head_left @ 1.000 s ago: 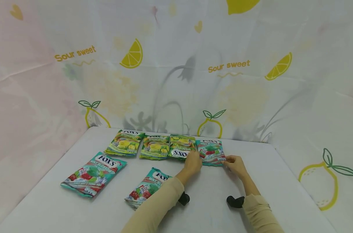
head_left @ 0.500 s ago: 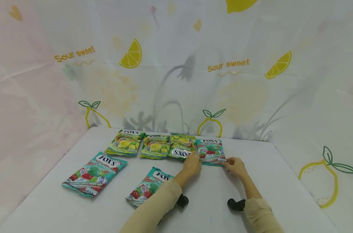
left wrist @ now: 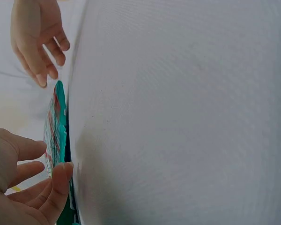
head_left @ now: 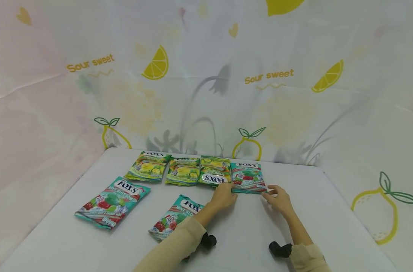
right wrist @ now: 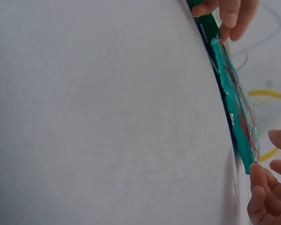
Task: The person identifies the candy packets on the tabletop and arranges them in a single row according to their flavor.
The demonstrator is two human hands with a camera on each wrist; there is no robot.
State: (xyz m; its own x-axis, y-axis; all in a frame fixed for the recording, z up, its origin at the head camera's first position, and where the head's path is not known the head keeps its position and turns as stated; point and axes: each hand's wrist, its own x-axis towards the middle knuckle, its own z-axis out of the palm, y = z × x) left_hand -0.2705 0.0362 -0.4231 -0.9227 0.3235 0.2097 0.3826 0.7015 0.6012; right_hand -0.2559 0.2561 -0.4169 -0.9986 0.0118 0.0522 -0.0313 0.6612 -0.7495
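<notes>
A teal FOX'S bag lies flat at the right end of the back row, beside a yellow-green bag whose print is upside down. My left hand is at the teal bag's near left corner, fingers loosely bent and parted in the left wrist view, not gripping it. Just off the near right corner is my right hand, its fingers spread and slightly bent, holding nothing. In the right wrist view the teal bag stretches between both hands, its corner close to the fingertips of my right hand.
Two more yellow-green bags continue the back row leftward. One teal bag lies at the left of the white table; another teal bag is partly under my left sleeve. A printed cloth stands behind the table.
Both hands have let go of the teal bag's near corners and drawn slightly back, their fingers loosening. The bags stay in place.
</notes>
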